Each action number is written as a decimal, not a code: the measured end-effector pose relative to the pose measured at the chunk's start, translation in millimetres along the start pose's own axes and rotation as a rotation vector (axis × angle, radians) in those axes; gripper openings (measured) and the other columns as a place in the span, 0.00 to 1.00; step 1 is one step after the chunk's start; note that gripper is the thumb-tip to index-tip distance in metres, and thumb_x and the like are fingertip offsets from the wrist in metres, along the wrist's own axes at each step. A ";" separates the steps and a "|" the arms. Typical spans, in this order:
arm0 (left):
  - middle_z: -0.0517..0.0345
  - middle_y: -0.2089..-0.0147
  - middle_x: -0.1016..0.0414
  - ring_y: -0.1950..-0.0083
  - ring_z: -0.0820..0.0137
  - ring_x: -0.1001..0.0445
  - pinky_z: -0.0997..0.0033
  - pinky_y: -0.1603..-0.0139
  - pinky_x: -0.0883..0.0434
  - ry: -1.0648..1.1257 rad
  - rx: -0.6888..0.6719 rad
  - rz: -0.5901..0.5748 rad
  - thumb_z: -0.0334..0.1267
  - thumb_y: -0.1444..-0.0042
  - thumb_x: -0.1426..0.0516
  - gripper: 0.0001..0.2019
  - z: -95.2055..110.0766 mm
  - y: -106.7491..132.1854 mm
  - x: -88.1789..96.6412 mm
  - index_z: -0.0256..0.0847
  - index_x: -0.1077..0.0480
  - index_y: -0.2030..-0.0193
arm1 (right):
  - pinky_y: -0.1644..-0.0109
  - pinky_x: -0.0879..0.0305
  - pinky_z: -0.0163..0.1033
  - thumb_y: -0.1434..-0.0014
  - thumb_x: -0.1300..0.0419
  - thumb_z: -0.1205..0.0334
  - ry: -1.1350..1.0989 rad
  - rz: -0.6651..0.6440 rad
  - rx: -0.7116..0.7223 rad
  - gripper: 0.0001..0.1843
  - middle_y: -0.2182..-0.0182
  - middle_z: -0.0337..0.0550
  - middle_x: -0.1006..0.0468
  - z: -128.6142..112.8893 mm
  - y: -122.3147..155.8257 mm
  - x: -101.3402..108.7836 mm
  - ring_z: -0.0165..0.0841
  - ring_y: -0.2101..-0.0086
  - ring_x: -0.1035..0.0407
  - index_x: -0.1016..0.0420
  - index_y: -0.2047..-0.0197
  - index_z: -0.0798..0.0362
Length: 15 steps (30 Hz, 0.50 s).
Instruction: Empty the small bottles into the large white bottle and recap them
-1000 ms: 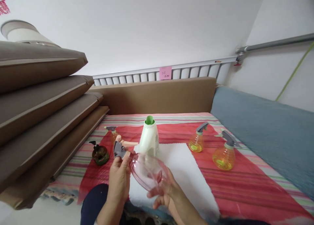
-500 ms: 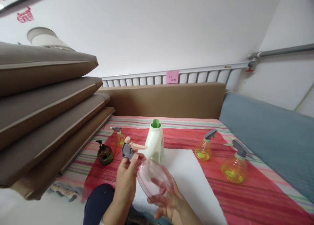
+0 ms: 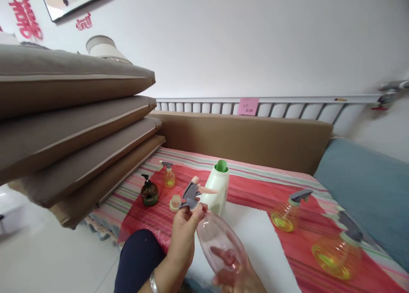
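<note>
A clear pink spray bottle (image 3: 217,237) is tilted in front of me, its grey and peach trigger head (image 3: 191,195) up and to the left. My left hand (image 3: 187,229) is closed around the collar just below the trigger head. With my right hand (image 3: 238,271) I grip the bottle's lower end; some fingers show through the clear wall. The bottle looks empty. Right behind the trigger head stands a pale green bottle (image 3: 217,186) with a green scoop-like piece (image 3: 221,166) in its open mouth. A round beige cap (image 3: 175,202) lies left of the trigger head.
Two spray bottles with yellow liquid, a nearer one (image 3: 338,254) and a farther one (image 3: 286,216), stand at right. A small sprayer (image 3: 169,178) and dark pump bottle (image 3: 149,192) stand at left. White paper (image 3: 255,229) covers red cloth (image 3: 246,190). Stacked cushions (image 3: 79,109) rise at left.
The view has swung left, so things appear farther right. Both hands still hold the pink spray bottle. The beige cap has come into sight beside the trigger head.
</note>
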<state>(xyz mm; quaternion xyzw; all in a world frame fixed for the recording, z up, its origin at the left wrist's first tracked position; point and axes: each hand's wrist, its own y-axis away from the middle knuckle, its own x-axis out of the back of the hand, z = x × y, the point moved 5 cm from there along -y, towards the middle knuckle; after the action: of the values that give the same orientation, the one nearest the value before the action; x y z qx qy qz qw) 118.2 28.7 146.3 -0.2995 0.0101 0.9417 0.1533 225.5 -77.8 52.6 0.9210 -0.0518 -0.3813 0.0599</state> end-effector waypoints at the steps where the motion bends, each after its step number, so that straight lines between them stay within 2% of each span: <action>1: 0.53 0.62 0.23 0.60 0.69 0.27 0.70 0.55 0.32 -0.008 0.007 -0.013 0.42 0.51 0.36 0.14 1.1 0.6 -1.4 0.37 0.26 0.61 | 0.76 0.32 0.36 0.57 0.32 0.40 -0.030 -0.028 -0.049 0.52 0.54 0.50 0.25 3.1 0.0 1.7 0.38 0.73 0.25 0.55 0.36 0.39; 3: 0.53 0.63 0.23 0.60 0.69 0.27 0.70 0.54 0.33 -0.015 0.016 -0.019 0.42 0.52 0.36 0.13 2.5 1.6 -2.2 0.36 0.26 0.62 | 0.75 0.33 0.32 0.54 0.37 0.35 -0.098 -0.069 -0.119 0.45 0.61 0.51 0.21 8.2 -1.9 5.8 0.32 0.77 0.26 0.45 0.38 0.46; 5: 0.53 0.63 0.22 0.60 0.69 0.27 0.70 0.53 0.33 -0.006 0.030 -0.014 0.42 0.52 0.36 0.13 3.1 2.0 -2.0 0.37 0.26 0.62 | 0.77 0.36 0.27 0.56 0.39 0.32 -0.145 -0.130 -0.195 0.43 0.67 0.53 0.20 14.2 -5.7 7.3 0.29 0.79 0.27 0.35 0.44 0.51; 8: 0.53 0.64 0.22 0.60 0.69 0.27 0.69 0.53 0.34 0.011 0.054 -0.064 0.41 0.52 0.36 0.12 5.8 2.8 -5.8 0.37 0.26 0.63 | 0.80 0.40 0.26 0.62 0.40 0.27 -0.223 -0.246 -0.319 0.44 0.73 0.53 0.20 23.6 -9.4 1.0 0.30 0.82 0.28 0.26 0.52 0.54; 10: 0.53 0.65 0.23 0.61 0.69 0.27 0.70 0.53 0.35 0.035 0.079 -0.140 0.41 0.52 0.36 0.12 8.7 4.5 -11.0 0.37 0.26 0.63 | 0.78 0.37 0.28 0.59 0.44 0.25 -0.282 -0.237 -0.370 0.45 0.77 0.51 0.21 27.6 -9.2 -3.8 0.33 0.80 0.27 0.24 0.55 0.58; 13: 0.53 0.65 0.23 0.60 0.68 0.27 0.69 0.54 0.35 0.091 0.124 -0.264 0.41 0.54 0.34 0.15 10.8 8.7 -16.9 0.37 0.26 0.61 | 0.69 0.32 0.31 0.50 0.51 0.27 -0.312 -0.176 -0.414 0.45 0.72 0.54 0.20 30.9 -6.8 -9.3 0.33 0.73 0.25 0.22 0.60 0.66; 15: 0.53 0.65 0.23 0.61 0.68 0.27 0.69 0.54 0.35 0.106 0.116 -0.276 0.41 0.54 0.34 0.15 10.1 10.3 -15.0 0.38 0.27 0.60 | 0.64 0.30 0.34 0.52 0.49 0.26 -0.302 -0.215 -0.404 0.45 0.66 0.56 0.20 30.2 -5.9 -12.3 0.35 0.70 0.25 0.22 0.60 0.65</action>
<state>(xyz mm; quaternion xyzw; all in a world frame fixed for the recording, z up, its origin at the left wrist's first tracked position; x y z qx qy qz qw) 121.1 15.8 162.4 -0.3381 0.0313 0.8923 0.2975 195.8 -72.3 39.1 0.8232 0.1149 -0.5213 0.1933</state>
